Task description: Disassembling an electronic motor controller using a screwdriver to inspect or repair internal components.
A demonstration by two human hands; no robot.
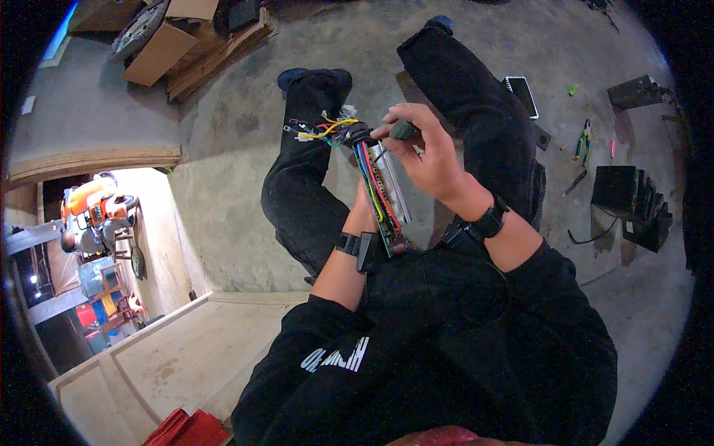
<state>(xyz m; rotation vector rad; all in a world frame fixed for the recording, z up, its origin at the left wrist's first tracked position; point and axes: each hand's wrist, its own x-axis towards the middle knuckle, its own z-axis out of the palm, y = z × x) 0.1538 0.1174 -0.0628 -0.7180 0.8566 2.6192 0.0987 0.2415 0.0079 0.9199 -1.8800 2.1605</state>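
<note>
A long circuit board with a silver metal strip along one side and red, blue and yellow wires along its length tilts between my legs. My left hand holds it from the left and beneath; most of its fingers are hidden behind the board. My right hand pinches the dark green handle of a screwdriver above the board's far end. Its thin shaft points down at the board, but I cannot tell whether the tip touches. A bundle of loose wires with connectors spreads from the far end over my left leg.
On the floor to the right lie green-handled pliers, a knife-like blade, black boxes and a black finned case. Cardboard is piled at the far left. Through a doorway on the left are a person and a motorbike.
</note>
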